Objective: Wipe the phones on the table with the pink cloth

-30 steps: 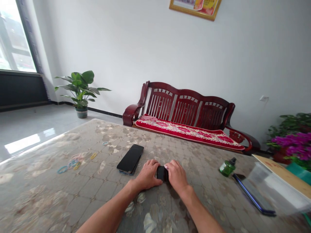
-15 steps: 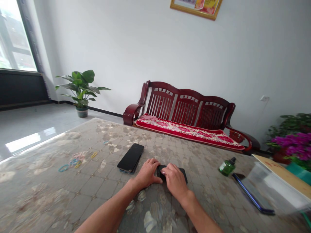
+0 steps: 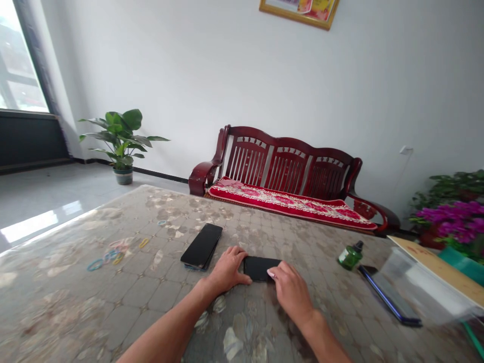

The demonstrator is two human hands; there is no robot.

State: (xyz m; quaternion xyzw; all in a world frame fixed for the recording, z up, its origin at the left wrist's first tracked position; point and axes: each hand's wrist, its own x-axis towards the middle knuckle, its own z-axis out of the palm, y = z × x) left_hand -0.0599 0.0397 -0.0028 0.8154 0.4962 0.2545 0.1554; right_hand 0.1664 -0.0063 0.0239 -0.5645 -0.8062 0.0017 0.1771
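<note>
A dark smartphone [image 3: 259, 268] lies flat on the patterned tablecloth in front of me, its long side running left to right. Thumb and fingers of my left hand [image 3: 229, 269] grip its left end. My right hand [image 3: 293, 290] is closed at the phone's right end, pinching a small white wad [image 3: 270, 274] against the screen; whether it is tissue or cloth I cannot tell. To the left of my hands rests another black phone [image 3: 202, 245], apparently stacked on something with a bluish edge.
Colored hair ties [image 3: 113, 253] are scattered at the left of the table [image 3: 143, 302]. On the right stand a green spray bottle [image 3: 350, 255], a blue-edged phone-like object [image 3: 391, 297] and a clear plastic box [image 3: 423, 287]. Behind the table is a red wooden bench [image 3: 283, 166].
My right hand has slid rightward along the phone with the white wad, uncovering the middle of the screen. My left hand keeps its grip on the left end. The view has shifted slightly.
</note>
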